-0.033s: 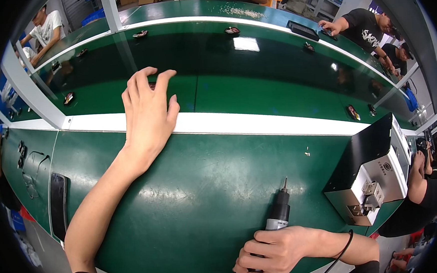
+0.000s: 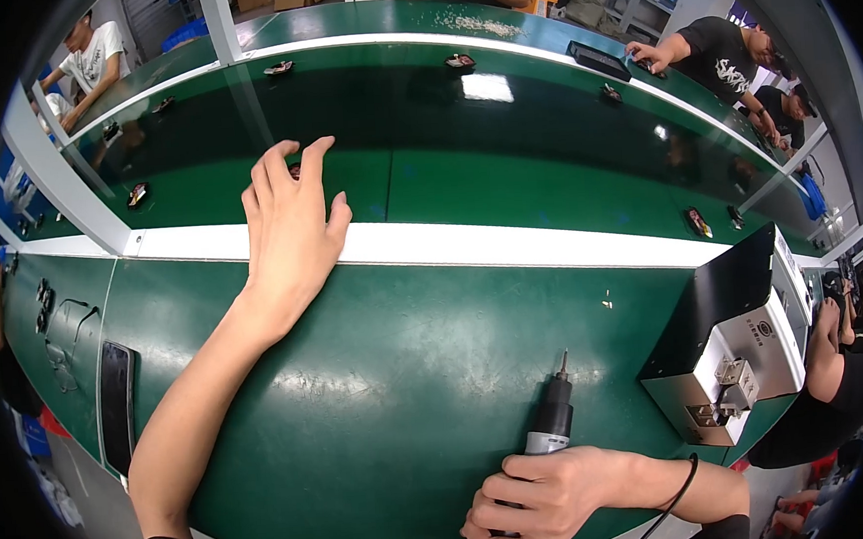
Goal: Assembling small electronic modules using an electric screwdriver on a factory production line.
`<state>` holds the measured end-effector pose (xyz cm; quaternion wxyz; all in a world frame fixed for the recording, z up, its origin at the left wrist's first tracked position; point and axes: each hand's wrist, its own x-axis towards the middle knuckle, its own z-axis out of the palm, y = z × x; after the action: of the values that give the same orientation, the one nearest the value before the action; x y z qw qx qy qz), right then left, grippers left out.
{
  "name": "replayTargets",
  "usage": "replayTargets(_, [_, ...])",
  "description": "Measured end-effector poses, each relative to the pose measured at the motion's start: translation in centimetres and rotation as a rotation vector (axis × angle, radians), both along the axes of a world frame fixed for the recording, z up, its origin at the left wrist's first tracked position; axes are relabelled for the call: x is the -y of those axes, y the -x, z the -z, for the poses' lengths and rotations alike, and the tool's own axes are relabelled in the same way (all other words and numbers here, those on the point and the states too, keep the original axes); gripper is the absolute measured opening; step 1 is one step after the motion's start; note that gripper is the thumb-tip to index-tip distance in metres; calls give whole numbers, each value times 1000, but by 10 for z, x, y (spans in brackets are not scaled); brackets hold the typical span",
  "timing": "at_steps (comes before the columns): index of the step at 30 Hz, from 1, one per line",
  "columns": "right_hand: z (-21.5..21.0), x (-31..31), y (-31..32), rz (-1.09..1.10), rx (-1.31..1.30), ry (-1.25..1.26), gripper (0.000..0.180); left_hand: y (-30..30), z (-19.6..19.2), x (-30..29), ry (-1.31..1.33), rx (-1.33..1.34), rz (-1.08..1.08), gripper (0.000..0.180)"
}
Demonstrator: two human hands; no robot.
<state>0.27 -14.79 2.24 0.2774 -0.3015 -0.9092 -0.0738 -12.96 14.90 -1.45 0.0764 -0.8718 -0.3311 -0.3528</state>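
My left hand (image 2: 288, 214) reaches over the white rail onto the green conveyor belt, fingers curved and apart. Behind its fingers shows part of a small dark object (image 2: 294, 170); the rest is hidden, and I cannot tell whether the fingertips touch it. Low on the right, my right hand (image 2: 544, 500) is wrapped round an electric screwdriver (image 2: 551, 415). The tool is black and grey, and its thin bit points away from me over the green worktable (image 2: 390, 400). A black cord runs by the right wrist.
A black and white metal box (image 2: 718, 351) with connectors stands at the right. Tiny brass-coloured pieces (image 2: 607, 300) lie near the rail (image 2: 509, 245). A phone (image 2: 117, 407) and eyeglasses (image 2: 65, 336) are at the left. Small dark assemblies (image 2: 459, 61) dot the belt. Several people work around it.
My left hand has shifted slightly left, its index finger and thumb drawn in a little. Assemblies at the belt's left and far side have crept right. My right hand and the screwdriver stay put.
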Motion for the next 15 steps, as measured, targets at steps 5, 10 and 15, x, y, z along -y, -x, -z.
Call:
replayTargets(5, [0, 2, -2, 12, -3, -2, 15, 11, -2, -26, 302, -36, 25, 52])
replayTargets(10, [0, 2, -1, 19, -5, -20, 15, 15, -3, -31, 380, 47, 181, 51])
replayTargets(15, [2, 6, -3, 19, -3, -22, 15, 10, -18, -12, 319, 58, 301, 53])
